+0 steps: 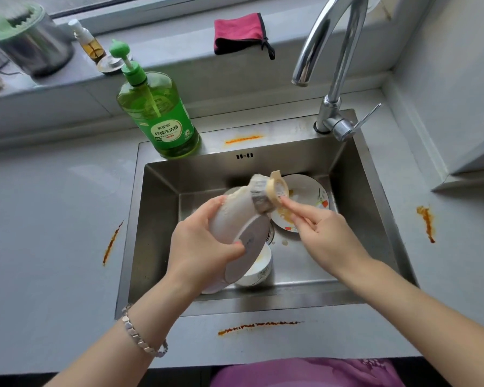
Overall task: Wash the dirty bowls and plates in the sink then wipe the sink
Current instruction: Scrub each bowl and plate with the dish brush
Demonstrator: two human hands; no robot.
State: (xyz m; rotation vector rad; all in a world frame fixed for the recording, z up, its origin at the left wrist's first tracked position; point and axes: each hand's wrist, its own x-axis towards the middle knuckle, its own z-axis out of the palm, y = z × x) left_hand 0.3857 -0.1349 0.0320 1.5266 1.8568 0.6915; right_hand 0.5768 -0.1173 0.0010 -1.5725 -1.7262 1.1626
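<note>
While your left grip (pixel 201 244) clasps the dish (pixel 229 219) over the sink (pixel 162 208) (presumably to catch drips), your right grip (pixel 322 233) pinches the scrubber (pixel 263 191).

This is a home kitchen. A stainless-steel sink (pixel 157 233) is set into a pale grey countertop (pixel 53 219), with a chrome swan-neck tap (pixel 333 51) at 1 o'clock and a green pump bottle of dish soap (pixel 157 115) at 11 o'clock. A smeared plate (pixel 310 191) and a white bowl (pixel 259 270) lie in the basin. On the windowsill (pixel 179 43), a pink cloth (pixel 239 33) sits at 12 o'clock, with a small spray bottle (pixel 85 40) and a metal canister (pixel 31 46) at 10 o'clock.
</note>
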